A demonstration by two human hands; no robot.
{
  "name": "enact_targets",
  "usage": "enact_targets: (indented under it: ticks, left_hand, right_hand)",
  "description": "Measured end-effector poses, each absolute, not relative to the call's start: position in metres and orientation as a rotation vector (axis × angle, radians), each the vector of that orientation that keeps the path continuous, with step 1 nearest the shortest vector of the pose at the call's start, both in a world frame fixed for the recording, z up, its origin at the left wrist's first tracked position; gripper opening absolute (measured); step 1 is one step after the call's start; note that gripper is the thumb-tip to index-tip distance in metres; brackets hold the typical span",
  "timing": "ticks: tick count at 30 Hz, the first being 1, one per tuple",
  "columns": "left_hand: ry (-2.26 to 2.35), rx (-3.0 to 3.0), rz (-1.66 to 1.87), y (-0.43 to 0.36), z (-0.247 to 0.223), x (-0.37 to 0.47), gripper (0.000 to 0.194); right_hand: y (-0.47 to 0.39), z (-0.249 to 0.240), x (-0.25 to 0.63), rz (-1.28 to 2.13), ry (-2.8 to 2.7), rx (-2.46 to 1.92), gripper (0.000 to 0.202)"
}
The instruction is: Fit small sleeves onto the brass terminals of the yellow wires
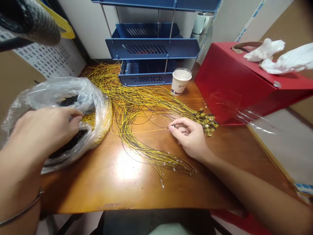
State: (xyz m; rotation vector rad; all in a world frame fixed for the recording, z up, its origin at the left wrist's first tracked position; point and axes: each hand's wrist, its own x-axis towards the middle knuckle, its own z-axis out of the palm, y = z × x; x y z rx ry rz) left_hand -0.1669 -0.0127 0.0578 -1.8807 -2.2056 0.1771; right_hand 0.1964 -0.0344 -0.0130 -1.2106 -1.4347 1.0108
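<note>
My left hand [47, 129] reaches over the mouth of a clear plastic bag [91, 85], its thumb and index finger drawn together; whatever they hold, if anything, is hidden. Inside the bag are small yellow plastic rings [89, 120] and black pieces [69, 100]. My right hand [189, 135] pinches the end of a thin yellow-and-black wire [149, 131], where a small black part shows at the fingertips. Just beyond that hand lie wire ends fitted with yellow caps [207, 125]. Loose wires with bare clear tips [168, 161] fan out nearer to me.
A large tangle of yellow and black wires [114, 88] covers the back left of the wooden table [102, 192]. Behind it stands a blue tiered rack [151, 49]. A paper cup [181, 81] stands beside a red box [234, 85] with white tissues on top.
</note>
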Motion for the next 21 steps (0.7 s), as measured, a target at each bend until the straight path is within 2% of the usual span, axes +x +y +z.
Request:
enact_targets:
  ticks: [2,7,16,21]
  left_hand:
    - [-2.225,-1.881,0.489,-0.011,0.065,-0.152,0.046]
    - [-2.221,-1.944,0.680,-0.010,0.079,-0.126,0.046]
    - [-2.322,-1.888,0.507,-0.012,0.073,-0.114,0.049]
    - [-2.152,-1.854,0.435,-0.017,0.075,-0.116,0.048]
  right_hand:
    - [-0.035,-0.012,0.197,1.013,-1.432,-1.203,0.014]
    - [-0.035,-0.012,0.195,1.028,-1.436,-1.185,0.014]
    - [-0.034,-0.013,0.196,1.005,-1.430,-1.210,0.017]
    - [-0.035,-0.011,0.196,1.014,-1.452,-1.224,0.016]
